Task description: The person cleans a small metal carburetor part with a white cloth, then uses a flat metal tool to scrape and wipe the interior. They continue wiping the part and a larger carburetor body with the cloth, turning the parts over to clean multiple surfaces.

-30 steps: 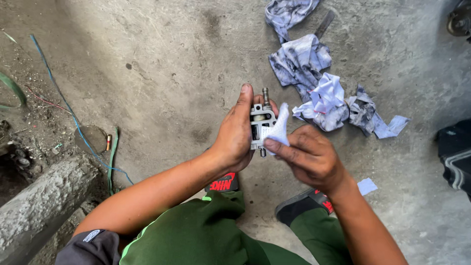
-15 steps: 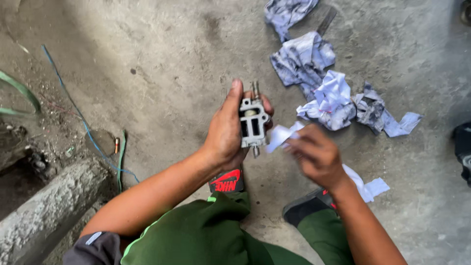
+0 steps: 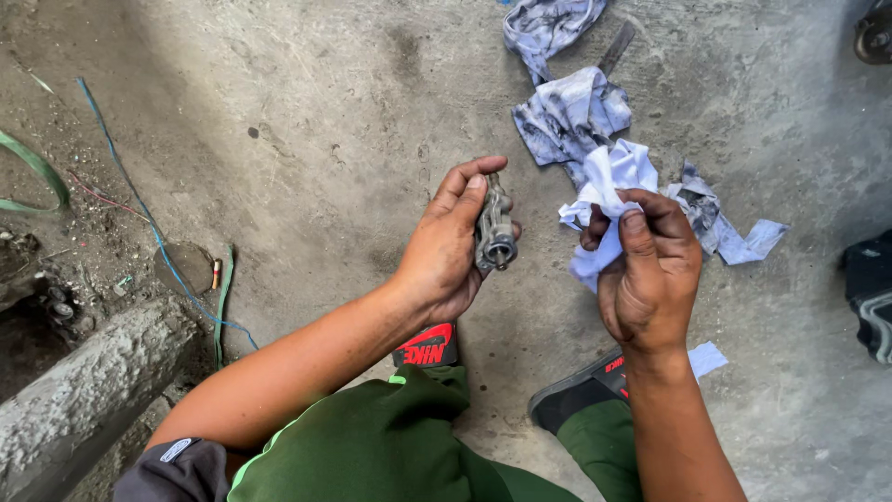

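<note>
My left hand (image 3: 452, 242) grips a small grey metal part (image 3: 494, 231) with a round end that faces me, held upright above the concrete floor. My right hand (image 3: 650, 270) is closed on a crumpled white cloth rag (image 3: 609, 200), held a short way to the right of the part and not touching it. Both forearms reach out over my green trousers and dark shoes.
Stained blue-white rags (image 3: 569, 112) lie on the concrete beyond my hands, with a flat metal blade (image 3: 617, 46) among them. A blue wire (image 3: 130, 200), green strap (image 3: 37, 172) and a rough concrete kerb (image 3: 84, 390) lie at left. A dark shoe (image 3: 869, 288) sits at right.
My right hand pulled the rag off the metal part and drew away to the right. My left hand turned the part so its round end faces me.
</note>
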`<state>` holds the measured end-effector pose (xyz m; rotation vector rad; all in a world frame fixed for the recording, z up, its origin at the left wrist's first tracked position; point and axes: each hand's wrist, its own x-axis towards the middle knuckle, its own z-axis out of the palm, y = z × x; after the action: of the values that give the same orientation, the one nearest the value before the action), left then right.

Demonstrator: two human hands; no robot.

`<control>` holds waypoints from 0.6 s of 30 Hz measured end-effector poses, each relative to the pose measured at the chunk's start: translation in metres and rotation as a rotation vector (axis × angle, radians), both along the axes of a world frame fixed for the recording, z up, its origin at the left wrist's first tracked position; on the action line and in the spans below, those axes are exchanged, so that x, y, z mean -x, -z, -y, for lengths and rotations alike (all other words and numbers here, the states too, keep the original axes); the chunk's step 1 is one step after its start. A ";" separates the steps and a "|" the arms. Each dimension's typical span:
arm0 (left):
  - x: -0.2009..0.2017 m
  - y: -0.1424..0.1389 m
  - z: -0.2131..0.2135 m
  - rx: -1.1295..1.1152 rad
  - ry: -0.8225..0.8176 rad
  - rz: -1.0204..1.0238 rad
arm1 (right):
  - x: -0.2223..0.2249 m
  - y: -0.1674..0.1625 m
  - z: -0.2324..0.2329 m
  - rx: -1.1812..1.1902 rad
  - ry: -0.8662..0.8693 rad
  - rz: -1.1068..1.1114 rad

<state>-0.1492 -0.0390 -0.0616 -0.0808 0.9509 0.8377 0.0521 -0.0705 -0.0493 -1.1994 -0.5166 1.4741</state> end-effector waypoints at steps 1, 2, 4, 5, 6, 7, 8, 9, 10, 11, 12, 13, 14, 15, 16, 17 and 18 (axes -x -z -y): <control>0.000 0.001 0.002 -0.023 -0.007 0.001 | 0.001 0.000 0.001 -0.015 0.023 -0.094; 0.000 0.002 0.003 -0.024 -0.011 0.035 | 0.002 -0.001 0.002 -0.014 0.012 -0.068; 0.001 0.003 0.002 -0.031 -0.017 0.105 | 0.006 -0.004 0.002 -0.021 -0.011 -0.017; 0.002 0.004 0.000 -0.051 -0.002 0.109 | 0.008 -0.007 0.001 -0.024 -0.060 0.071; 0.002 0.003 -0.001 -0.067 0.014 0.114 | 0.011 -0.010 -0.001 -0.025 -0.107 0.158; 0.001 0.002 -0.002 -0.084 0.029 0.120 | 0.012 -0.014 -0.003 -0.025 -0.157 0.248; 0.001 0.000 -0.003 -0.080 0.017 0.159 | 0.016 -0.016 -0.006 -0.033 -0.188 0.278; 0.000 -0.002 -0.004 -0.079 0.008 0.199 | 0.019 -0.018 -0.010 -0.043 -0.218 0.309; -0.001 -0.004 -0.005 -0.079 -0.002 0.238 | 0.021 -0.020 -0.013 -0.053 -0.248 0.340; -0.002 -0.006 -0.005 -0.112 0.007 0.250 | 0.022 -0.022 -0.017 -0.070 -0.254 0.368; -0.003 -0.008 -0.004 -0.142 0.013 0.262 | 0.024 -0.023 -0.021 -0.085 -0.264 0.395; -0.004 -0.009 -0.003 -0.169 0.017 0.273 | 0.024 -0.025 -0.024 -0.096 -0.276 0.421; -0.004 -0.009 -0.002 -0.206 0.052 0.218 | 0.024 -0.027 -0.027 -0.108 -0.346 0.455; -0.005 -0.009 0.000 -0.243 0.091 0.164 | 0.023 -0.030 -0.030 -0.121 -0.414 0.491; -0.005 -0.007 0.000 -0.281 0.131 0.111 | 0.022 -0.033 -0.033 -0.134 -0.480 0.527; -0.006 -0.004 0.001 -0.283 0.106 0.108 | 0.021 -0.036 -0.036 -0.114 -0.527 0.551; -0.007 0.000 0.000 -0.284 0.080 0.106 | 0.021 -0.039 -0.039 -0.092 -0.575 0.574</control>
<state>-0.1419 -0.0394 -0.0615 0.1558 0.7244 0.8775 0.0311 -0.0312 -0.0102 -1.4741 -1.3959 1.5308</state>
